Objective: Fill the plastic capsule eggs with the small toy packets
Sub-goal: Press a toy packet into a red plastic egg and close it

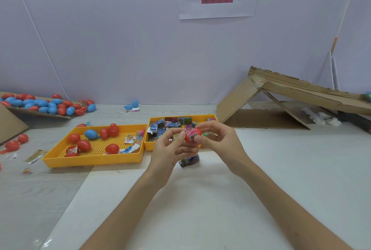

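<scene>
Left hand (170, 150) and right hand (219, 138), grips both pinching a red capsule egg (198, 131) holding a pink toy packet (191, 135), above the near edge of the packet tray (148, 146); open desk (281, 169) nearer, lilac wall (120, 49) beyond.

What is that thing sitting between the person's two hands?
The head view shows a red capsule egg, a pink toy packet in its opening, between the left hand and right hand; both pinch it.

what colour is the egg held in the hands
The egg is red, best seen in the head view.
</scene>
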Demonstrator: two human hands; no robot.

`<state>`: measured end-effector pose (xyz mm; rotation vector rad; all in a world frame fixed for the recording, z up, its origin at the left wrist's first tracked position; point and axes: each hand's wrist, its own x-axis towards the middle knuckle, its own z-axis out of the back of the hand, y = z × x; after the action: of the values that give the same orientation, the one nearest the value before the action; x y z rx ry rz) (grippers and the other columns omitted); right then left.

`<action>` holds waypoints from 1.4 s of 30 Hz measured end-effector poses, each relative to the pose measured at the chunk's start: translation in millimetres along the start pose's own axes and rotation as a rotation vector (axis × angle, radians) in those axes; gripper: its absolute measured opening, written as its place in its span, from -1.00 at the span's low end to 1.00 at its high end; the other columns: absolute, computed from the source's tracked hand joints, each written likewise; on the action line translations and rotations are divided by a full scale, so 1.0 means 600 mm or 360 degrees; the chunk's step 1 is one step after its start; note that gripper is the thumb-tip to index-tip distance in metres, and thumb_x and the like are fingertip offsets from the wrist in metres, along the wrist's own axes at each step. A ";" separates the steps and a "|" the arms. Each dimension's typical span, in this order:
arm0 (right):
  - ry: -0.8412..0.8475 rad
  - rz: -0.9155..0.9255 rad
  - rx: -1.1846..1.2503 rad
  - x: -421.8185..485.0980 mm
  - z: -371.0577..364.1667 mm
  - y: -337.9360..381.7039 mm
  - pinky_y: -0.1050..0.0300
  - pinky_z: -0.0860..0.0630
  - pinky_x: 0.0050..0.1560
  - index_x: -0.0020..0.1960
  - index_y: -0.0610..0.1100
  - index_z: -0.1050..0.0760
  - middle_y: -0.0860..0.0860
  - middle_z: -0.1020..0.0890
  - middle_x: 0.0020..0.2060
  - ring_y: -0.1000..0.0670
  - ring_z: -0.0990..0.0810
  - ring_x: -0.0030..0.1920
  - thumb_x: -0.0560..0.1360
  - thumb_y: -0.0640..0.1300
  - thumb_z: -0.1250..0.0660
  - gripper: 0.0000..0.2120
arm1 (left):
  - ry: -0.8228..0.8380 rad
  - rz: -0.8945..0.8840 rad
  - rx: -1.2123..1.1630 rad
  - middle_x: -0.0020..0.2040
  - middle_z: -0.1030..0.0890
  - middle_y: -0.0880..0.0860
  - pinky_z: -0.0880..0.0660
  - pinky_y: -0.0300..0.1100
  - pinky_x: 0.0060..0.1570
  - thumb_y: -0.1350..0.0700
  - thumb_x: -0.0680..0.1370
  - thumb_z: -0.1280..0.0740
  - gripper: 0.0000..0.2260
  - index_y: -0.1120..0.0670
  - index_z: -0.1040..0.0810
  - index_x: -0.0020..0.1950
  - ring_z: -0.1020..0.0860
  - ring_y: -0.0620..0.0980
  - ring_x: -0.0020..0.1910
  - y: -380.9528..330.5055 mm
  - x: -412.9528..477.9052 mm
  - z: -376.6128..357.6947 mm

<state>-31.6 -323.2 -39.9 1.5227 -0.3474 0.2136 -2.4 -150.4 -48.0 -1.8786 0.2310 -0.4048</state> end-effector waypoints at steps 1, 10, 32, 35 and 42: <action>-0.0013 0.0015 -0.0002 0.000 0.000 -0.001 0.11 -0.64 -0.03 0.05 -0.10 -0.66 0.03 -0.72 -0.08 -0.02 -0.72 -0.05 0.33 -0.03 -0.57 -0.67 | 0.0000 0.0000 0.0004 -0.16 -0.70 0.25 -0.64 -0.12 -0.16 0.07 0.59 -0.33 -0.76 0.18 -0.53 0.18 -0.71 0.17 -0.20 0.000 0.000 0.000; -0.0025 0.0006 0.0117 0.002 0.004 -0.004 0.09 -0.64 -0.02 -0.01 -0.19 -0.68 -0.14 -0.73 -0.08 -0.09 -0.70 -0.08 0.32 -0.13 -0.56 -0.72 | 0.0032 -0.0010 0.0051 -0.19 -0.67 0.24 -0.62 -0.14 -0.17 0.12 0.65 -0.29 -0.78 0.24 -0.51 0.21 -0.69 0.13 -0.23 0.004 0.001 0.002; 0.0207 -0.0032 0.0002 -0.002 0.004 0.006 0.19 -0.59 -0.12 0.08 -0.01 -0.66 -0.05 -0.72 -0.05 -0.02 -0.70 -0.10 0.44 -0.26 -0.53 -0.74 | 0.0106 -0.0001 0.0137 -0.32 -0.59 0.14 -0.56 -0.16 -0.25 0.01 0.48 -0.43 -0.70 0.17 -0.60 0.10 -0.56 0.04 -0.34 0.005 0.003 0.003; 0.0225 -0.0050 -0.0063 -0.001 0.005 0.004 0.20 -0.57 -0.11 0.14 -0.06 -0.63 -0.06 -0.72 -0.05 -0.02 -0.70 -0.09 0.46 -0.22 -0.53 -0.73 | 0.0098 0.0011 0.0174 -0.36 -0.57 0.12 -0.53 -0.18 -0.31 0.01 0.50 -0.39 -0.75 0.16 -0.58 0.05 -0.54 0.02 -0.38 0.003 0.001 0.001; 0.0154 -0.0075 0.0140 0.003 0.016 0.011 0.16 -0.61 -0.08 0.03 -0.07 -0.66 -0.07 -0.73 -0.06 -0.06 -0.71 -0.03 0.40 -0.20 -0.50 -0.80 | -0.0115 -0.0033 0.0023 -0.35 -0.54 0.17 -0.46 -0.17 -0.39 0.22 0.68 -0.17 -0.82 0.21 -0.56 0.05 -0.46 0.04 -0.42 -0.003 0.007 0.010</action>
<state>-32.9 -332.4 -33.1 1.5996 -0.2277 0.2674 3.7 -145.9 -47.7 -1.8788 0.1599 -0.3514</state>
